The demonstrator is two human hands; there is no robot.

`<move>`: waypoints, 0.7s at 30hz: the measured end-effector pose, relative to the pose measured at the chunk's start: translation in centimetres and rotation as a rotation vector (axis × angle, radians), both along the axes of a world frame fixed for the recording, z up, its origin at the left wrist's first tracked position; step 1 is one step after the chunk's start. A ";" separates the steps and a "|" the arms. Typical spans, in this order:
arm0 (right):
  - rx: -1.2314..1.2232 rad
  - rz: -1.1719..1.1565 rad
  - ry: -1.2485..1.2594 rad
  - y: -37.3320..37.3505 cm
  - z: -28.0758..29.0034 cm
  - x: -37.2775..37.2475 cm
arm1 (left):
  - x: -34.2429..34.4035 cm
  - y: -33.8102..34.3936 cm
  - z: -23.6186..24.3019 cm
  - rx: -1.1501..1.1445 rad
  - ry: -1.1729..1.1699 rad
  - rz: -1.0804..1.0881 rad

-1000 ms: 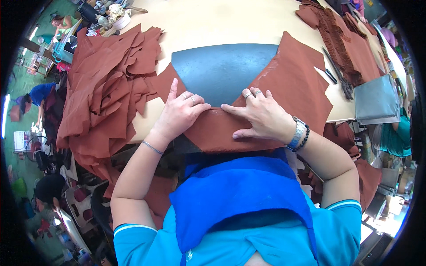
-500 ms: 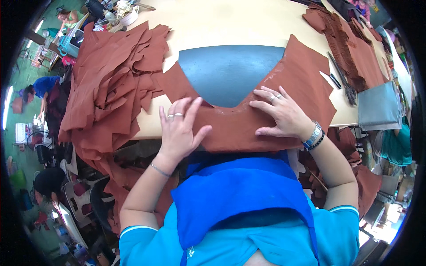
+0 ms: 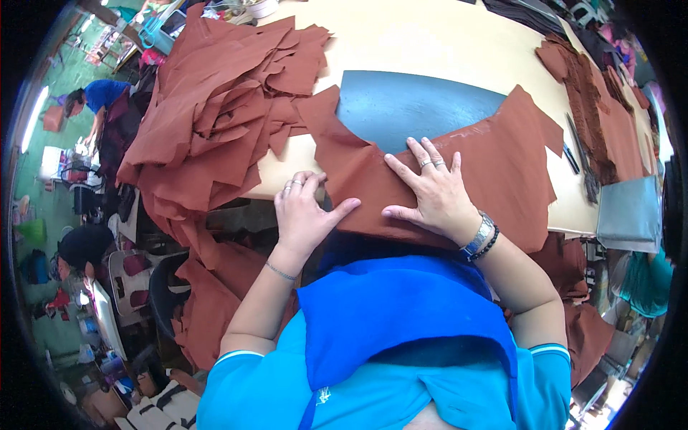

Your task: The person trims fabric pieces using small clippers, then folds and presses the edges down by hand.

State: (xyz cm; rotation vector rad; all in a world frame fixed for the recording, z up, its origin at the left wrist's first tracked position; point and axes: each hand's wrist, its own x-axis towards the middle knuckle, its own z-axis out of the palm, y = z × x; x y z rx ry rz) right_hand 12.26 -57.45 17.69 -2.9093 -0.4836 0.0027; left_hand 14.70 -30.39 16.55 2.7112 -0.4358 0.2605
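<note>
A cut rust-brown piece of fabric [image 3: 509,179], with a curved notch, lies over a dark blue-grey board [image 3: 416,100] at the front of the pale table. My right hand [image 3: 430,186] is open and spread on the fabric just below the notch, with rings and a wristwatch showing. At the fabric's lower left, my left hand [image 3: 308,211] is open, fingers curved at the edge and thumb stretched out onto the cloth. A fold runs through the fabric between the hands and the notch's left side.
The pale table [image 3: 401,36] bears a heaped pile of rust-brown cut pieces [image 3: 215,115] at left. At right are dark scissors [image 3: 589,172], a pen [image 3: 570,159], gathered strips [image 3: 588,107] and a grey sheet [image 3: 628,215]. A co-worker [image 3: 104,97] bends at the far left.
My right hand has moved up onto the notch edge with fingers spread. My left hand has dropped from the notch to the lower left edge. The view has shifted, and the fabric has creased.
</note>
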 end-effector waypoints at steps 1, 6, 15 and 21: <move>0.004 0.019 -0.003 0.3 0.3 0.2 | 0.0 0.1 -0.1 0.004 -0.003 0.019; 0.097 0.087 0.088 1.0 1.9 0.8 | 0.8 2.3 -2.0 -0.412 -0.026 0.023; 0.520 0.031 -0.085 -3.0 -0.4 5.7 | -2.0 17.5 9.6 -1.533 -0.004 0.579; 0.558 -0.148 -0.089 -8.4 -3.7 7.0 | -11.6 42.2 15.3 -1.568 -0.177 0.885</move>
